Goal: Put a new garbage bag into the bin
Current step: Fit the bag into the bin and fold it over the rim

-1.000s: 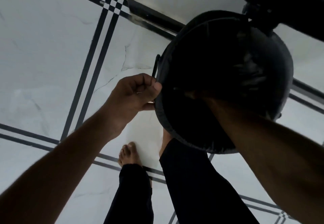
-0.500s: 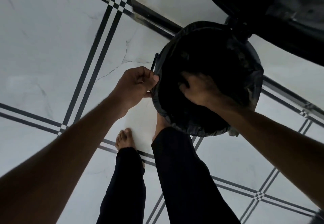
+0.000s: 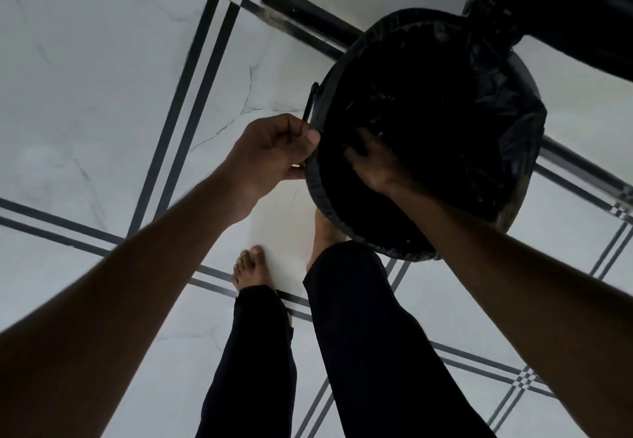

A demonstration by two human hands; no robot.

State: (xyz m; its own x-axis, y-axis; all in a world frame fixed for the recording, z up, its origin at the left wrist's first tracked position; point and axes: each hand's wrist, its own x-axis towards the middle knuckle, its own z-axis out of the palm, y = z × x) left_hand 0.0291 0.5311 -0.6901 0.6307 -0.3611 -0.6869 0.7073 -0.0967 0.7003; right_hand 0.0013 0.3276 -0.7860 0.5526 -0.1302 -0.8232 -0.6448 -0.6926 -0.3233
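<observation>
Right hand [image 3: 373,163] now spreads open, probably deeper inside the garbage bag [image 3: 507,136]; left hand [image 3: 274,149] pinches its edge at the bin [image 3: 428,242] rim; press the liner evenly.

The round black bin [image 3: 428,136], lined with a black plastic garbage bag [image 3: 507,122], is too dark inside to read. The right hand's fingertips [image 3: 356,153] vanish there; a dark object [image 3: 565,9] is cut off top right.
</observation>
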